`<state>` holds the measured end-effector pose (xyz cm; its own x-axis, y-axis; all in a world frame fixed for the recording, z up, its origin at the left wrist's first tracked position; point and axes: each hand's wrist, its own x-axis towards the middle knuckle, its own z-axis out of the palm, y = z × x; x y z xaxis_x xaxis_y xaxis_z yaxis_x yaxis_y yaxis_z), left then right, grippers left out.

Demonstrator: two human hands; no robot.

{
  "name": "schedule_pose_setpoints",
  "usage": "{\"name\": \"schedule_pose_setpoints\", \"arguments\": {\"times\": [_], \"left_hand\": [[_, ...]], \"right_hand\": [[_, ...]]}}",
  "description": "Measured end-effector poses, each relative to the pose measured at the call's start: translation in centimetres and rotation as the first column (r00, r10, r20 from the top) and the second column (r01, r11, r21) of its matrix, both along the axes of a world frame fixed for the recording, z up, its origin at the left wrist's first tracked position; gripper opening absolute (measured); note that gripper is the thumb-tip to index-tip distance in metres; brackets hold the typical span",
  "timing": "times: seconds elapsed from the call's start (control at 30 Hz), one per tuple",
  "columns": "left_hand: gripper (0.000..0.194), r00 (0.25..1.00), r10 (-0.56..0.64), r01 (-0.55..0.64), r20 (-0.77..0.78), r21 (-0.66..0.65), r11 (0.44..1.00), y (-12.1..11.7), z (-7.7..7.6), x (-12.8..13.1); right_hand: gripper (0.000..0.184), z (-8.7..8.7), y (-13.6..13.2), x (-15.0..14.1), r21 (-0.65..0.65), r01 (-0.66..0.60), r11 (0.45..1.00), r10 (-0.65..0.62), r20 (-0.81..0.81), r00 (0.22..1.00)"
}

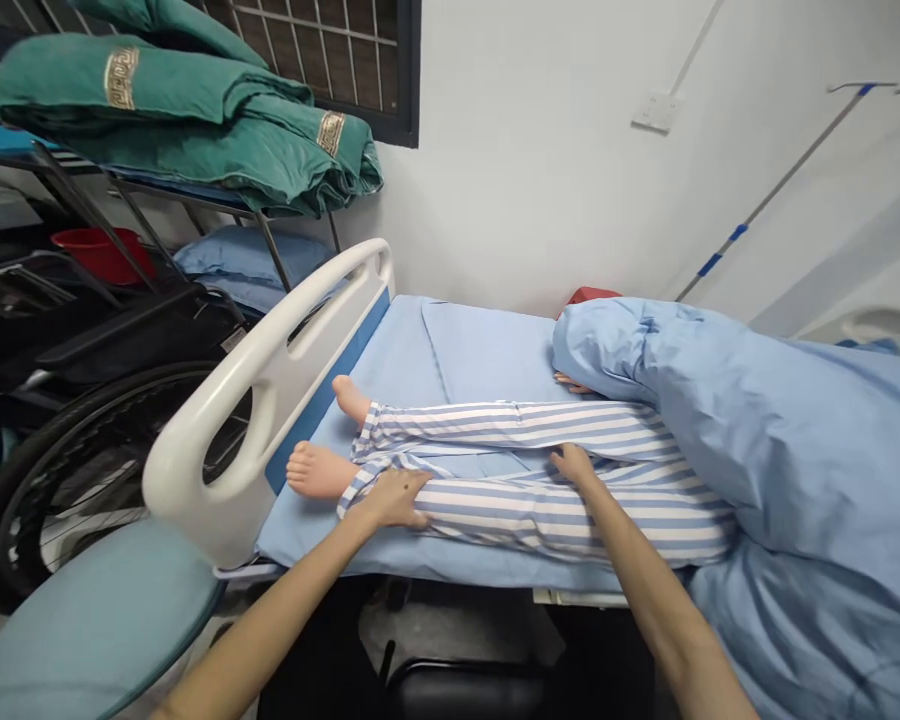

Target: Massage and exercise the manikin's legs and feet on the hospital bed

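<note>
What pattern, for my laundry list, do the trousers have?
Blue and white stripes run along the trousers, seen best in the head view.

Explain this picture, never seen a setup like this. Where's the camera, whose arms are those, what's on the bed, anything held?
There is no robot here. The camera is worn on a person's head, looking forward and down, so the two bare arms coming in from the bottom are the wearer's own.

On the bed lies a figure, perhaps a manikin, in striped trousers. Its bare feet point toward the white end board, and a blue quilt covers the figure's upper part.

The left hand lies over the nearer leg by the ankle; the right hand is on that same leg, higher up. I can't tell whether either grips the cloth. A wheelchair stands beyond the end board.
</note>
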<state>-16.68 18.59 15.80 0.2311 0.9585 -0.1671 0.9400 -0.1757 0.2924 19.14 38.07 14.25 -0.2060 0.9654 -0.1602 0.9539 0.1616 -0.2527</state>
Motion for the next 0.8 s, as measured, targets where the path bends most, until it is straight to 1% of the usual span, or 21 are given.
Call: {"name": "schedule_pose_setpoints", "arguments": {"times": [0.03, 0.1, 0.13, 0.17, 0.2, 0.27, 0.3, 0.33, 0.37, 0.4, 0.43, 0.47, 0.5, 0.53, 0.57, 0.6, 0.63, 0.67, 0.7, 0.73, 0.8], "left_hand": [[0.063, 0.998, 0.003, -0.004, -0.07, -0.019, 1.0, -0.6, -0.1, 0.1], [0.062, 0.984, 0.017, -0.024, -0.176, -0.036, 0.999, -1.0, -0.3, 0.2], [0.061, 0.979, 0.023, -0.032, -0.204, -0.039, 0.999, -1.0, -0.2, 0.3], [0.061, 0.975, 0.029, -0.039, -0.219, -0.041, 0.998, -0.9, 0.0, 0.3], [0.06, 0.973, 0.034, -0.046, -0.228, -0.047, 0.998, -0.8, 0.2, 0.5], [0.059, 0.97, 0.043, -0.057, -0.241, -0.05, 0.997, -0.8, 0.9, 0.8], [0.06, 0.968, 0.047, -0.06, -0.248, -0.048, 0.997, -0.9, 1.4, 0.9], [0.061, 0.965, 0.05, -0.063, -0.259, -0.044, 0.997, -1.2, 1.9, 1.1], [0.063, 0.961, 0.05, -0.064, -0.271, -0.042, 0.997, -1.5, 2.6, 1.2], [0.065, 0.958, 0.046, -0.06, -0.283, -0.039, 0.997, -1.8, 3.3, 1.4], [0.065, 0.956, 0.036, -0.049, -0.292, -0.037, 0.998, -2.1, 4.2, 1.5], [0.066, 0.953, 0.028, -0.04, -0.301, -0.036, 0.999, -2.4, 5.2, 1.6], [0.065, 0.951, 0.023, -0.034, -0.309, -0.029, 0.999, -2.6, 6.2, 1.7], [0.064, 0.948, 0.021, -0.028, -0.318, -0.017, 0.999, -2.8, 7.1, 1.8], [0.064, 0.945, 0.025, -0.026, -0.327, 0.0, 1.0, -3.0, 8.1, 1.9], [0.063, 0.942, 0.031, -0.025, -0.335, 0.021, 0.999, -3.0, 8.8, 2.0], [0.063, 0.941, 0.035, -0.021, -0.338, 0.044, 0.999, -3.1, 9.4, 2.0], [0.063, 0.942, 0.037, -0.017, -0.333, 0.064, 0.998, -3.2, 9.8, 2.0], [0.064, 0.947, 0.039, -0.014, -0.32, 0.082, 0.997, -3.2, 9.9, 2.0], [0.065, 0.952, 0.047, -0.017, -0.303, 0.098, 0.995, -3.3, 9.8, 1.9], [0.067, 0.959, 0.068, -0.039, -0.276, 0.109, 0.993, -3.2, 9.0, 1.8]], "right_hand": [[0.038, 0.8, -0.9, 0.0, 0.038, 0.004, 0.999, -0.001, -0.058, 0.998], [0.037, 2.1, -3.6, 0.5, 0.128, 0.04, 0.991, -0.006, -0.259, 0.966], [0.036, 2.4, -5.4, 1.0, 0.155, 0.079, 0.985, -0.013, -0.387, 0.922], [0.035, 2.4, -7.6, 1.5, 0.154, 0.123, 0.98, -0.027, -0.514, 0.858], [0.036, 2.0, -9.9, 2.0, 0.116, 0.161, 0.98, -0.055, -0.621, 0.782], [0.037, 0.5, -14.8, 2.9, -0.049, 0.182, 0.982, -0.153, -0.774, 0.615], [0.038, -0.5, -17.0, 3.2, -0.172, 0.167, 0.971, -0.235, -0.813, 0.532], [0.038, -1.5, -18.9, 3.3, -0.307, 0.154, 0.939, -0.343, -0.827, 0.445], [0.038, -2.3, -20.4, 3.3, -0.428, 0.119, 0.896, -0.44, -0.821, 0.364], [0.036, -2.8, -21.5, 3.1, -0.521, 0.084, 0.849, -0.522, -0.807, 0.275], [0.034, -3.1, -22.2, 2.7, -0.585, 0.054, 0.81, -0.585, -0.795, 0.164], [0.032, -3.0, -22.5, 2.4, -0.622, 0.019, 0.783, -0.623, -0.782, 0.032], [0.029, -2.7, -22.5, 2.0, -0.637, -0.015, 0.771, -0.634, -0.765, -0.115], [0.026, -2.2, -22.2, 1.6, -0.635, -0.048, 0.771, -0.622, -0.737, -0.264], [0.022, -1.6, -21.9, 1.4, -0.623, -0.082, 0.778, -0.6, -0.697, -0.393], [0.019, -1.0, -21.5, 1.3, -0.609, -0.112, 0.785, -0.576, -0.652, -0.493], [0.016, -0.5, -21.2, 1.3, -0.597, -0.14, 0.79, -0.561, -0.61, -0.56], [0.014, -0.1, -21.0, 1.4, -0.591, -0.163, 0.79, -0.555, -0.576, -0.6], [0.012, 0.2, -20.9, 1.6, -0.588, -0.183, 0.788, -0.557, -0.555, -0.618], [0.01, 0.5, -20.9, 1.9, -0.583, -0.205, 0.786, -0.565, -0.545, -0.619], [0.007, 1.2, -21.1, 2.6, -0.555, -0.245, 0.795, -0.575, -0.56, -0.596]]}}
